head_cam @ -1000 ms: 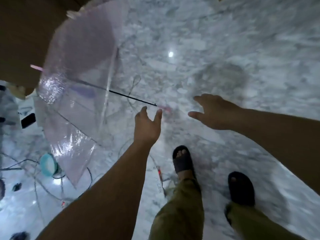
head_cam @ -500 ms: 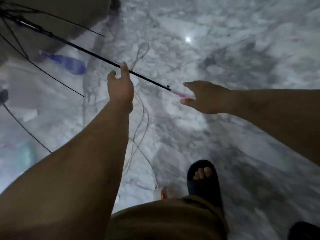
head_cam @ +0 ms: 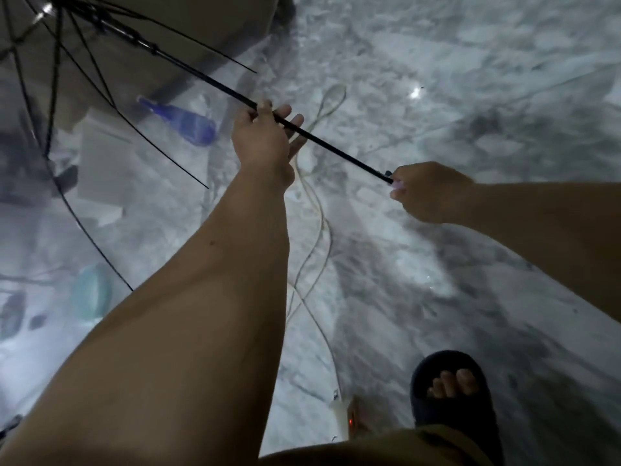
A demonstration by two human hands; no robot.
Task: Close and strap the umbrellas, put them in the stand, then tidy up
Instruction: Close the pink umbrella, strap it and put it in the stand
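Gripping now: right hand [head_cam: 431,193] has clenched the pink handle end, left hand [head_cam: 265,136] has just reached the thin black umbrella shaft [head_cam: 332,148] w/ fingers loosely curled, not yet clenched. Clear canopy [head_cam: 40,105] still open above floor; closing comes next, prob.

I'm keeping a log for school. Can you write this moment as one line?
stage: closing umbrella | left hand: on black shaft | right hand: gripping pink handle | clear canopy: open | strap: not done

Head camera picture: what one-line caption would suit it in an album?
Right hand grips the open clear umbrella's pink handle while the left hand cradles its black shaft above the marble floor.
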